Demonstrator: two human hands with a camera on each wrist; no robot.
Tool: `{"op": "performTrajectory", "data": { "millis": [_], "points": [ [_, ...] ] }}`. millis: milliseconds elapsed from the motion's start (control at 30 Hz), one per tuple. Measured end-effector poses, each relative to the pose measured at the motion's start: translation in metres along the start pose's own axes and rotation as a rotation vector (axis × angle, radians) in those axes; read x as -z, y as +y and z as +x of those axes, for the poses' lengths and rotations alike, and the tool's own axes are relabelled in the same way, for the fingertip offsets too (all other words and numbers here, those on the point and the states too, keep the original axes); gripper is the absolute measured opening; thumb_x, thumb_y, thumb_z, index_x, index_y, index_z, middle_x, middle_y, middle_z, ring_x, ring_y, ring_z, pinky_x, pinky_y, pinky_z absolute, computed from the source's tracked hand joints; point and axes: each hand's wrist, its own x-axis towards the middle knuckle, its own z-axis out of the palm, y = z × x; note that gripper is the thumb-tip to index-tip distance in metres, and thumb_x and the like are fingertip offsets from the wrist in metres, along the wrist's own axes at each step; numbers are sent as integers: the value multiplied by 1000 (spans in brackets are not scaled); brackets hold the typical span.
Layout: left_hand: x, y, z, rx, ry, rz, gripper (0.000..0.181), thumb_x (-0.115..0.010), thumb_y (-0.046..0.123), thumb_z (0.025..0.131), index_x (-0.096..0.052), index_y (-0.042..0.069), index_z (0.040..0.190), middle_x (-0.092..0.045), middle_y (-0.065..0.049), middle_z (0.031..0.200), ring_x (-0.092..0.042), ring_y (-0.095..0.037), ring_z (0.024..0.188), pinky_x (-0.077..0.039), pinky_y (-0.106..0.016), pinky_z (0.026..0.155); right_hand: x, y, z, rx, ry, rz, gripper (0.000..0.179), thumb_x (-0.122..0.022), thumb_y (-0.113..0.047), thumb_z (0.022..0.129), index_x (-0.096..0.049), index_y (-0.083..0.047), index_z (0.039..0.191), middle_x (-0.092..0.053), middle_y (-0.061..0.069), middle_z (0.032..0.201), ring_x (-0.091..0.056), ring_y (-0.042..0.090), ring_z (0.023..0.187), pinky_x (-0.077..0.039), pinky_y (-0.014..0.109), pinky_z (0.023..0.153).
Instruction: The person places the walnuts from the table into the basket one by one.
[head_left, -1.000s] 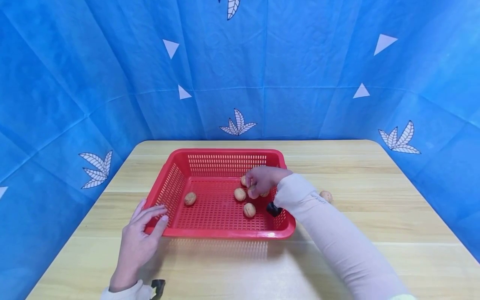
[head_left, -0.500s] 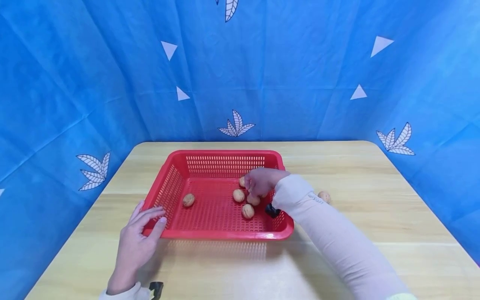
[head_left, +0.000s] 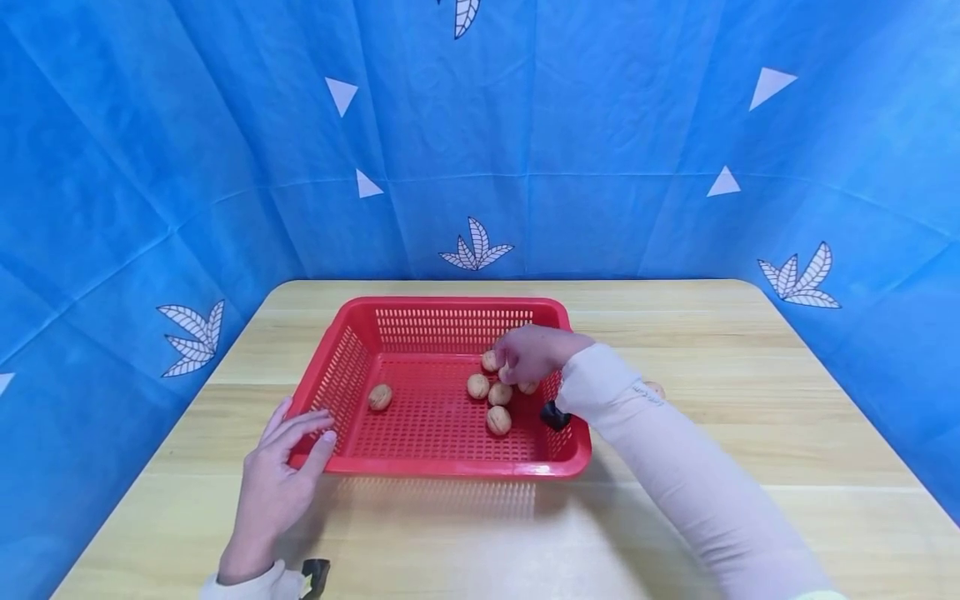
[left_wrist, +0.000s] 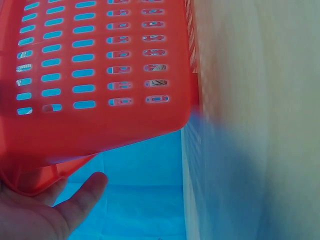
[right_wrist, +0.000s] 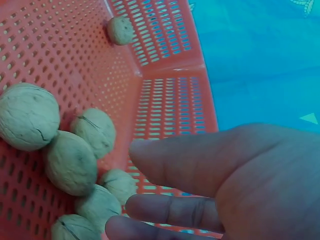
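A red plastic basket (head_left: 450,468) with slotted walls stands on the table. My left hand (head_left: 281,479) rests on its front left corner, fingers lying over the rim; the left wrist view shows the thumb (left_wrist: 87,197) extended beside the corner. Inside the basket, my right hand (head_left: 532,354) is over a cluster of walnuts (head_left: 477,386) on the right side. In the right wrist view its thumb (right_wrist: 175,155) and fingers are apart with nothing between them, close to the walnuts (right_wrist: 71,162). A single walnut (head_left: 380,397) lies at the basket's left. The right hand partly covers the cluster.
Another walnut (head_left: 657,389) lies on the wooden table (head_left: 750,375) right of the basket, partly behind the right sleeve (head_left: 675,467). Blue patterned cloth (head_left: 600,125) hangs behind the table and along both sides. Black straps (head_left: 555,417) show at the wrists.
The walnut at my right fingertips has been let go and sits among the others. The right hand has drawn slightly up and right from it. My left hand stays at the corner.
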Motion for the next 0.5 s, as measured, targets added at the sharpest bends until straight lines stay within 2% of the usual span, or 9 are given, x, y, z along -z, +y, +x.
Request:
{"op": "performTrajectory", "data": {
  "millis": [133,300,500],
  "points": [
    [0,0,0,-8,5,3,28,-69,14,89,-69,0,113,-64,-19,121,-27,-38,140,-27,-67,105,7,3,-5,28,34,-34,32,-70,-24,90,-61,-12,119,-65,4,97,-67,21,86,-53,35,80],
    [-2,-1,0,-24,14,2,26,-69,14,89,-69,0,111,-65,-19,120,-28,-39,140,-26,-66,106,18,11,-12,70,134,-135,35,-73,-27,88,-62,-14,119,-63,-1,96,-60,17,90,-53,35,80],
    [-1,-1,-1,-13,9,7,26,-68,15,90,-69,1,112,-64,-19,121,-28,-38,140,-25,-65,107,28,24,-23,169,239,-131,29,-69,-21,91,-63,-8,116,-65,2,96,-61,19,89,-53,36,82]
  ]
}}
